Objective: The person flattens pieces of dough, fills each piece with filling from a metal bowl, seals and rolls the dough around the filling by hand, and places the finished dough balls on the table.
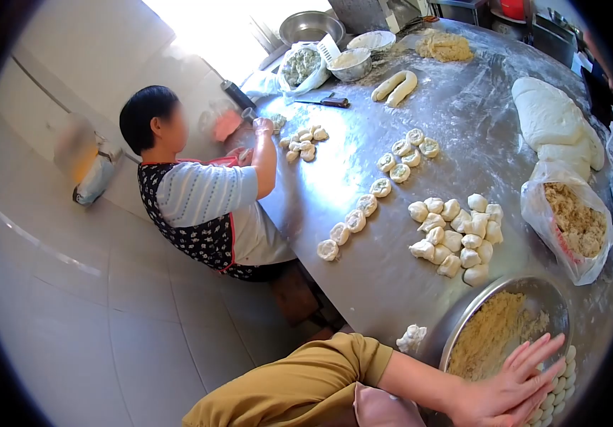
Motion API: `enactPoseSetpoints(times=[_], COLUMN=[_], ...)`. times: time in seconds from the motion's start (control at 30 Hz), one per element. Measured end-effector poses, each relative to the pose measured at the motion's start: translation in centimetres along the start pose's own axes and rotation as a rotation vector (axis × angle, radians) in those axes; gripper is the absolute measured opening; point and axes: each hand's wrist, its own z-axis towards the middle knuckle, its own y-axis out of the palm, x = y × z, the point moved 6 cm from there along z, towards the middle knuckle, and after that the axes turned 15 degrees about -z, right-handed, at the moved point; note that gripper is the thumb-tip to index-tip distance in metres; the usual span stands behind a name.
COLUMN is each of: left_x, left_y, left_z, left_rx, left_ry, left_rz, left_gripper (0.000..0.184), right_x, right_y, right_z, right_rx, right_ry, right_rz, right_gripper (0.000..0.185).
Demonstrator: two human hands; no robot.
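Observation:
My left hand [502, 395] reaches in from the bottom, below a mustard-yellow sleeve [306, 377]. Its fingers are stretched out over the near rim of a large steel bowl [451, 349]. Crumbly yellow filling [490, 333] lies inside that bowl. Rows of small pale dough balls [557, 393] sit beside and partly beneath the fingers; whether the palm touches anything is hidden. My right hand does not show. Left of the bowl lies a small white lump of dough [412, 339]. Farther up is a cluster of dough pieces [456, 235].
Across the steel table [363, 292], a co-worker [192, 192] handles dough. Filled dough rounds [368, 205] form a line. A bag of brown filling [573, 217] and a large dough slab [556, 121] stand right. A knife [331, 102] lies near a bag of green filling [301, 65].

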Motion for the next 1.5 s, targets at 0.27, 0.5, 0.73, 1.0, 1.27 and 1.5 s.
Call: enactPoseSetpoints(times=[0.27, 0.5, 0.73, 1.0, 1.27, 1.5], left_x=[-1.2, 2.4, 2.2, -0.1, -1.9, -1.3], left_y=[-1.1, -2.0, -1.3, -2.3, -4.1, -5.8], left_z=[-1.4, -3.8, -4.9, -4.6, -4.5, -4.8], left_rx=[-0.164, -0.22, -0.507, -0.407, -0.307, -0.12], left_ry=[-0.285, -0.045, -0.309, -0.356, -0.377, -0.294], left_rz=[-0.614, -0.228, -0.061, -0.013, 0.198, 0.029], left_gripper=[0.101, 0.113, 0.111, 0.078, 0.032, 0.014], right_x=[-2.4, -2.2, -3.3, -6.2, -5.6, -7.3], right_y=[0.6, 2.2, 3.4, 3.1, 4.1, 0.8], right_z=[-0.9, 0.0, -0.7, -1.0, -3.3, -2.7], right_rx=[-0.059, -0.176, -0.363, -0.194, -0.077, -0.044], right_ry=[0.106, 0.053, 0.155, 0.127, 0.554, -0.089], right_rz=[0.428, 0.163, 0.104, 0.408, 1.177, -0.022], right_gripper=[0.057, 0.062, 0.075, 0.067, 0.049, 0.02])
